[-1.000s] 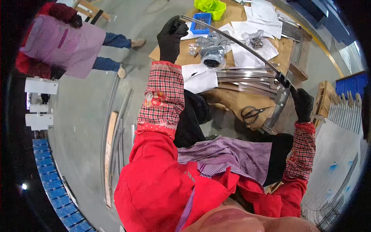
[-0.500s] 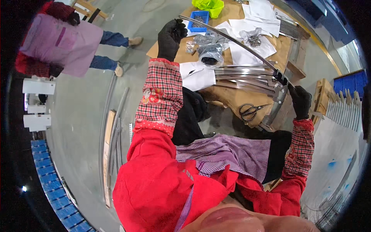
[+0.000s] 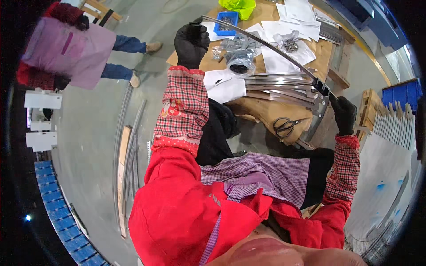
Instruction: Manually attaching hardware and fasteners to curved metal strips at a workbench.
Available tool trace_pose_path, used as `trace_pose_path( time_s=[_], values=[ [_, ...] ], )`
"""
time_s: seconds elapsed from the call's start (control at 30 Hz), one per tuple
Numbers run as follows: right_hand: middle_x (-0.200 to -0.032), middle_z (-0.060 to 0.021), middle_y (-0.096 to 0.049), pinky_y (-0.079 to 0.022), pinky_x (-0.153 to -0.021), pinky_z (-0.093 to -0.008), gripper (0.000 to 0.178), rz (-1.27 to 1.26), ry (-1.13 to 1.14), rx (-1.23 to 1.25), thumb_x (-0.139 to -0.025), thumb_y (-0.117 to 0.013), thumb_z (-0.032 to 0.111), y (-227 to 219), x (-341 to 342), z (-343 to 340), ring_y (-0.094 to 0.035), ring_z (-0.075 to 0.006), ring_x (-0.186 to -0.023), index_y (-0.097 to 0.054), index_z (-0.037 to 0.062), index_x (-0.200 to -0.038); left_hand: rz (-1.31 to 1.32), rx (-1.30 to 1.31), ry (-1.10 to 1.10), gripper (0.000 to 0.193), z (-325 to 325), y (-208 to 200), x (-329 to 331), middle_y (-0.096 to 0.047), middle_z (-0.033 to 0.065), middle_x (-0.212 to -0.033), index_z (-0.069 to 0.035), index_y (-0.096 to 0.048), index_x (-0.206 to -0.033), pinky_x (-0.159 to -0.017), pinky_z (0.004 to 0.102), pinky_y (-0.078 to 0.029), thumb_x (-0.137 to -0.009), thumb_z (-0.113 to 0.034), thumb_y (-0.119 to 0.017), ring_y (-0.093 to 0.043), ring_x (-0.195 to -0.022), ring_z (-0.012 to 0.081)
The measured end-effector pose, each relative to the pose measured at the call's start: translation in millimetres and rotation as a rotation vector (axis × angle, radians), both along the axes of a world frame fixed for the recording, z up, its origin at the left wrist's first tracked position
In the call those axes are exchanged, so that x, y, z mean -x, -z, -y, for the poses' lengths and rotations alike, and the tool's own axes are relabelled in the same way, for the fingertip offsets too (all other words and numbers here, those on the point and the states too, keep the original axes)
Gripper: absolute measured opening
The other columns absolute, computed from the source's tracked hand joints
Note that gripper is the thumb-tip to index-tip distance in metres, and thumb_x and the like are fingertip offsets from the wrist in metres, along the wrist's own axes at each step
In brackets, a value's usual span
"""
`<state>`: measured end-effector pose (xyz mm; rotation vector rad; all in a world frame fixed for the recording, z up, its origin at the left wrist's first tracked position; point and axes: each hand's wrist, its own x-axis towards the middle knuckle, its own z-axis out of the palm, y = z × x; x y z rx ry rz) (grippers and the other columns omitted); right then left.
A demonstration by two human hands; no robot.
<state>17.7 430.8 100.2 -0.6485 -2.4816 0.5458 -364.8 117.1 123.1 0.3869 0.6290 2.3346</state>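
Observation:
A long, thin metal strip [image 3: 270, 45], slightly bowed, stretches between my two black-gloved hands above the table. My left hand [image 3: 191, 45] is closed at its far left end, fingers curled and fingertips at the tip. At the near right end, my right hand [image 3: 345, 114] is wrapped round the strip. Just beyond those right fingers a small black clip-like piece [image 3: 320, 86] sits on the strip. Under it, several similar metal strips [image 3: 279, 84] lie side by side on the brown-covered table [image 3: 257, 108].
Black-handled scissors [image 3: 285, 127] lie by the table's near edge. Farther back are a blue bin of small parts [image 3: 226, 23], plastic bags [image 3: 239, 60], white papers [image 3: 298, 55] and a yellow-green bag [image 3: 239, 6]. Another person [image 3: 71, 48] stands far left. Long bars [image 3: 128, 177] lie on the floor.
Both hands and the strip have shifted slightly to the left in the picture, the left hand a little more. The left fingertips are now up at the strip's end.

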Motion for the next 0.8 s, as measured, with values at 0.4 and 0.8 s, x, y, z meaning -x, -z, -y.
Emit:
trace_pose_path(
  time_s=[0.4,0.8],
  values=[
    [-0.05,-0.0035,-0.049,-0.034,-0.045,-0.0301,0.029,0.035,-0.02,-0.002,-0.081,-0.064,0.027,5,0,-5,-0.038,-0.0164,-0.044,-0.06,0.0015,-0.066,0.176,-0.011,0.118,0.027,2,21,18,-0.063,0.0138,-0.092,-0.001,-0.06,-0.099,-0.063,0.0279,-0.051,-0.089,-0.024,-0.048,-0.06,-0.077,0.0225],
    [-0.048,-0.0061,-0.049,-0.036,-0.044,-0.0323,0.036,0.075,-0.021,-0.088,-0.081,-0.063,0.032,14,4,-7,-0.041,-0.0212,-0.042,-0.059,0.0022,-0.062,0.508,-0.1,-0.01,0.017,2,23,23,-0.061,0.0135,-0.101,0.004,-0.057,-0.1,-0.079,0.0303,-0.053,-0.085,-0.004,-0.054,-0.061,-0.087,0.023]
  ],
)
